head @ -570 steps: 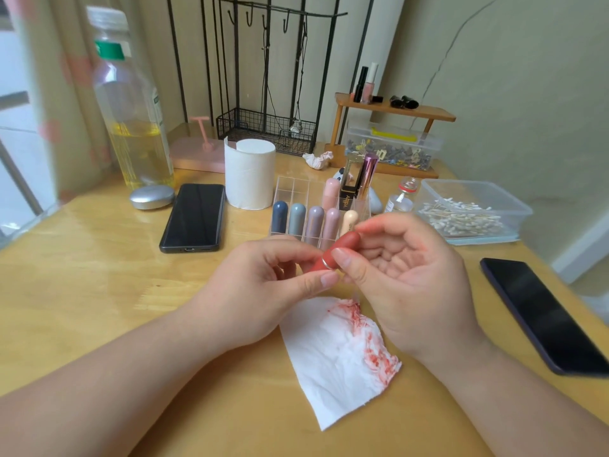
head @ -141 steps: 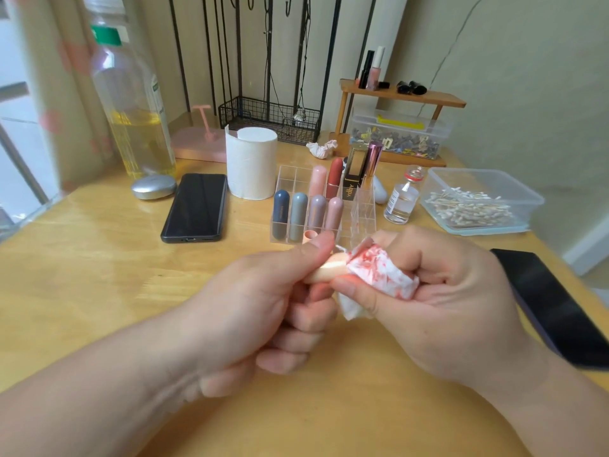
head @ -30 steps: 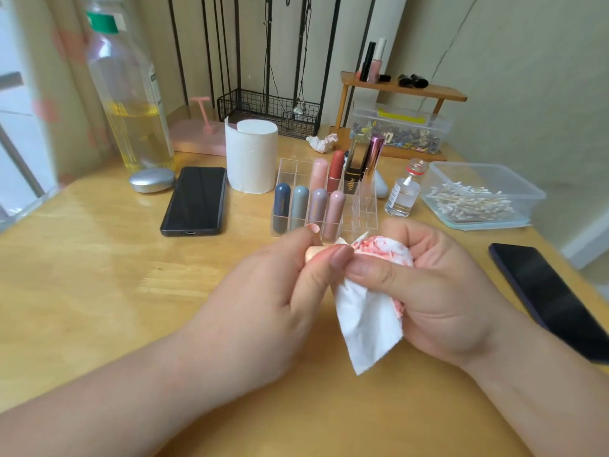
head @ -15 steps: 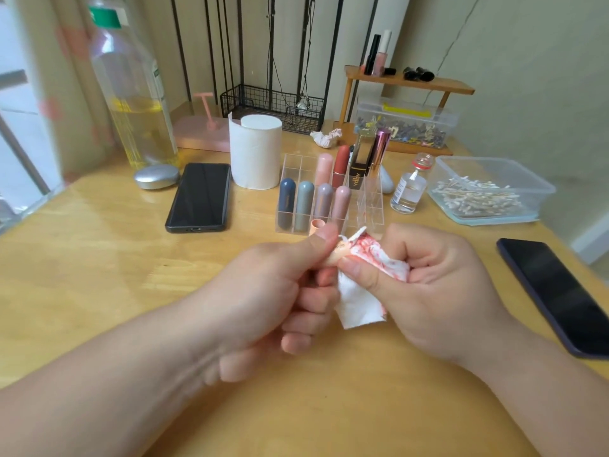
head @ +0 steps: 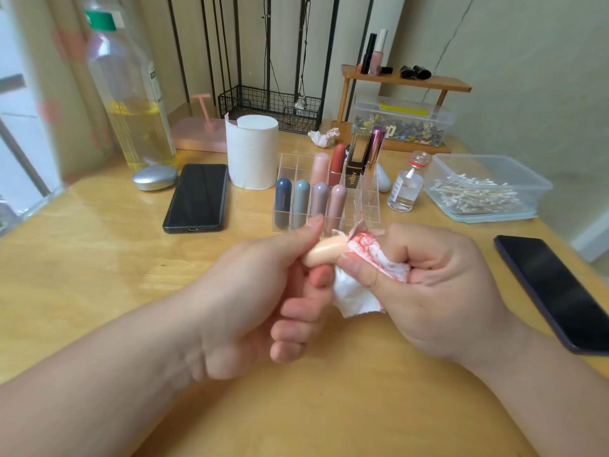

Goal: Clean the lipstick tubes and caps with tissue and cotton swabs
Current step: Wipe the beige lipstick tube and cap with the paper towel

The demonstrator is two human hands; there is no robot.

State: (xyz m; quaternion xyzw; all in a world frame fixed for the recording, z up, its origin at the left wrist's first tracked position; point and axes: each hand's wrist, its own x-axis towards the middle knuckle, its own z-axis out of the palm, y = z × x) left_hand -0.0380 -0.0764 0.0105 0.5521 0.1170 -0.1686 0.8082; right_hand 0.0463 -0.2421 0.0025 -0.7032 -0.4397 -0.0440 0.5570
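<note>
At the centre of the frame, the left hand (head: 263, 291) grips a peach tube (head: 324, 253) between thumb and curled fingers. The right hand (head: 425, 285) pinches a stained tissue (head: 369, 262) against the tube's end, above the table (head: 99, 258).

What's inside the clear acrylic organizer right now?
Front row of the organizer: navy tube, grey tube, mauve tube, pink tube. Behind: peach tube, red tube, black-gold box, metallic pink tube. The left hand and tissue cover its lower front edge.
</note>
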